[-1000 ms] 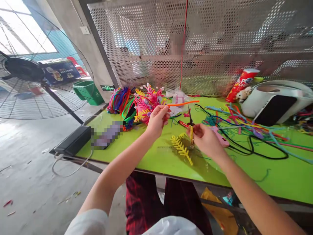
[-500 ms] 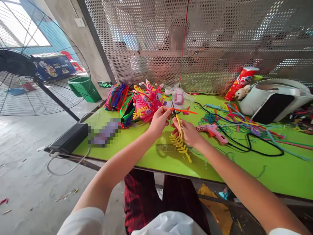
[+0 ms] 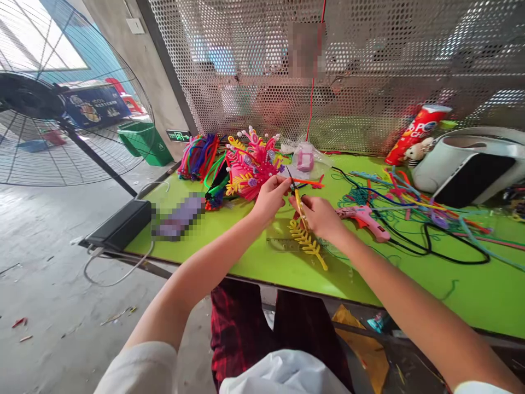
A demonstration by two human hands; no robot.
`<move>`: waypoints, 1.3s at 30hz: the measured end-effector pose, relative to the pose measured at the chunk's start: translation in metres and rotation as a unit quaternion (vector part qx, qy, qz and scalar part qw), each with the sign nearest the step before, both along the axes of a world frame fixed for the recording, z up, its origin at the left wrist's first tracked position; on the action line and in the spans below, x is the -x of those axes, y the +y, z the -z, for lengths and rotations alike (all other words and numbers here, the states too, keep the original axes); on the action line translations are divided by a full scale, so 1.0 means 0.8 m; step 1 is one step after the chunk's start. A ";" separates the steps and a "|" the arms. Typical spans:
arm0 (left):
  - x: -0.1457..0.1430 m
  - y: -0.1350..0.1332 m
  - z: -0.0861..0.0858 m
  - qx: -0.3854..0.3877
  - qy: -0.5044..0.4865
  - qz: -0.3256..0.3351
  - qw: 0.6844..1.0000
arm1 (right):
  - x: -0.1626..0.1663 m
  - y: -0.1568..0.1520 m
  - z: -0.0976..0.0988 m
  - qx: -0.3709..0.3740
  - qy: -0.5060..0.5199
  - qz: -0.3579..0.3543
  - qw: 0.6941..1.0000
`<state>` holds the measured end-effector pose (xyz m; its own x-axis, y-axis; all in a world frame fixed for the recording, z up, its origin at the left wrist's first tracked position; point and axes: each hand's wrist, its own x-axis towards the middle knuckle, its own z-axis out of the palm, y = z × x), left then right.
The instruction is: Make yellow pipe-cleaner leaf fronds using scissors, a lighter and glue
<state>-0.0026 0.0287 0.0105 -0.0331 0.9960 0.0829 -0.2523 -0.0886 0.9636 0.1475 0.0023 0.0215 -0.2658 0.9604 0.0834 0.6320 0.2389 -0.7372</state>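
My left hand (image 3: 271, 195) pinches an orange pipe cleaner (image 3: 307, 181), whose free end sticks out to the right. In my right hand (image 3: 323, 216) is a pair of scissors (image 3: 299, 202) with yellow handles; the dark blades point up beside my left fingertips, at the pipe cleaner. I cannot tell whether the blades touch it. Below my right hand a yellow leaf-shaped pipe-cleaner sprig (image 3: 310, 244) lies on the table, partly over a clear ruler (image 3: 279, 244). Just behind my left hand stands a pink pipe-cleaner headpiece (image 3: 251, 167) with yellow sprigs and white beads.
On the green table (image 3: 229, 241), a pink glue gun (image 3: 367, 222) with a black cord lies to the right, near loose pipe cleaners. Bundled pipe cleaners (image 3: 199, 157) sit back left. A white bag-like container (image 3: 430, 158), a red chip can (image 3: 416, 134) and a black box (image 3: 118, 224) flank the workspace.
The view has shifted slightly, moving the table things rightward. The orange pipe cleaner's free end has swung up a little and sits nearer my hands. Both grips stay the same.
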 end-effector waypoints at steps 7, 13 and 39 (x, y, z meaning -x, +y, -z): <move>0.005 0.016 0.003 0.007 0.014 -0.026 1.000 | -0.004 0.026 0.003 0.036 -0.052 -0.012 0.998; 0.010 0.017 0.001 -0.004 0.026 -0.013 1.000 | -0.026 0.023 -0.007 0.018 -0.123 -0.009 0.992; -0.020 -0.037 -0.010 -0.033 0.056 0.112 0.992 | -0.051 -0.017 -0.004 -0.235 0.127 0.015 0.963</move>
<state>0.0138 -0.0012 0.0183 0.2025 0.9695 0.1383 -0.1640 -0.1056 0.9808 0.1881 -0.0117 0.0244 -0.1527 0.8072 0.5702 0.4563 0.5694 -0.6838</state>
